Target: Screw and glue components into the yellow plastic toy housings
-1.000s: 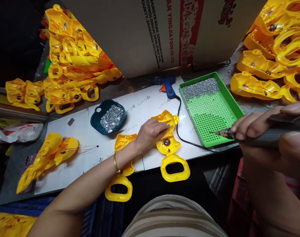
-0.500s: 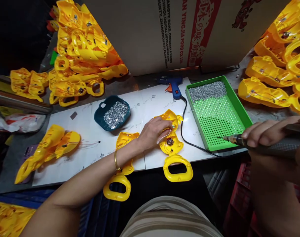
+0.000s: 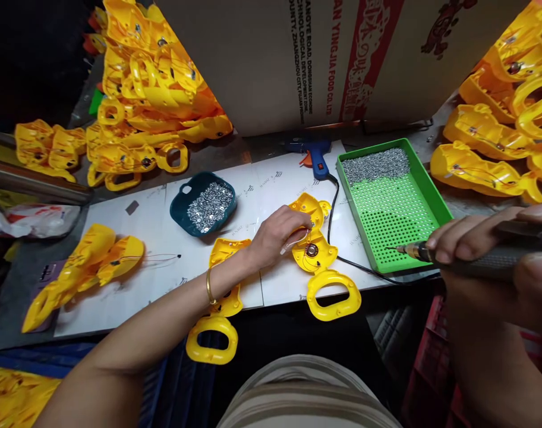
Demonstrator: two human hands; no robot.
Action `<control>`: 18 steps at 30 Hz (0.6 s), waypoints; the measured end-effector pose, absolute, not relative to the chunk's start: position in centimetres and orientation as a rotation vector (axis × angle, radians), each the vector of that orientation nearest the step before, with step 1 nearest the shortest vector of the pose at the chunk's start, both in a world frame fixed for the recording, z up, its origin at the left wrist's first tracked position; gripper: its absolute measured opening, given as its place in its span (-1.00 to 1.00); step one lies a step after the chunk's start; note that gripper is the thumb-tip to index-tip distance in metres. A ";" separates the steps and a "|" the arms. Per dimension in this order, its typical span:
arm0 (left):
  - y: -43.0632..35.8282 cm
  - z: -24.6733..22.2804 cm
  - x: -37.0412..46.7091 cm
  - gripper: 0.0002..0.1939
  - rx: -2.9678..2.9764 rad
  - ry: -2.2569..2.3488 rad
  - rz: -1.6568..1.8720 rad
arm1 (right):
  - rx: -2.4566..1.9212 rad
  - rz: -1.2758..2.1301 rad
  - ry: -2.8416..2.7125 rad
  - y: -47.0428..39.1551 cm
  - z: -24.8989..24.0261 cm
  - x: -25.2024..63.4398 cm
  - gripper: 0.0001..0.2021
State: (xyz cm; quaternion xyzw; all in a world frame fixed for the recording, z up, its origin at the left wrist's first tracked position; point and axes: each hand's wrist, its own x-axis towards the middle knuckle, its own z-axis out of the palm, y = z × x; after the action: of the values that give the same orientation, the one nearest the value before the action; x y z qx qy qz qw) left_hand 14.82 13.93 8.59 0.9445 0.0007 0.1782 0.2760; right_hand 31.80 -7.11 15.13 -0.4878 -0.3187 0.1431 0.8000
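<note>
My left hand (image 3: 282,233) has its fingers closed at the left side of a yellow plastic toy shell (image 3: 327,257); the fingertips are partly hidden. Inside this shell are a round metal-rimmed part (image 3: 311,249) and thin wires, and its looped handle (image 3: 353,295) hangs over the table's front edge. A pale strand or strip shows just under my fingers. My right hand (image 3: 467,241) grips a dark electric screwdriver (image 3: 489,260), its bit pointing left over the green basket (image 3: 431,196). Another yellow shell (image 3: 221,252) lies partly behind my left forearm.
Small metal screws (image 3: 378,165) fill the basket's far end. A dark teal dish (image 3: 178,211) holds small shiny metal parts. Behind stand a blue glue gun (image 3: 318,160) with a black cord and a large carton (image 3: 262,71). Yellow shells pile up left (image 3: 155,89) and right (image 3: 489,169).
The yellow shell under my left hand has turned, its handle swinging right and slightly up. My left hand has shifted little. The screwdriver has moved slightly left with my right hand.
</note>
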 end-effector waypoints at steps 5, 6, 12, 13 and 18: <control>13.8 7.9 15.1 -0.92 2.606 0.036 0.507 | -1.010 0.176 -0.767 -7.1 14.4 31.3 -0.83; 13.8 7.8 15.1 -0.92 2.610 0.041 0.514 | -0.998 0.173 -0.763 -7.0 14.4 31.2 -0.78; 14.0 7.5 15.3 -0.94 2.585 0.069 0.504 | -1.009 0.194 -0.712 -7.4 14.7 31.3 -0.75; 14.0 7.5 15.3 -0.94 2.569 0.083 0.506 | -1.007 0.188 -0.697 -7.5 14.6 31.4 -0.74; 13.8 7.6 15.3 -0.93 2.511 0.146 0.522 | -1.006 0.158 -0.673 -7.9 14.1 31.5 -0.72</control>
State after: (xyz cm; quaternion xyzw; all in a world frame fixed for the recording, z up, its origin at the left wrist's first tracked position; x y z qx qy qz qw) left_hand 15.29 13.82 7.64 0.9376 0.0547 0.1949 0.2826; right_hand 31.50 -7.88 14.13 -0.4724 -0.3161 0.0742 0.8194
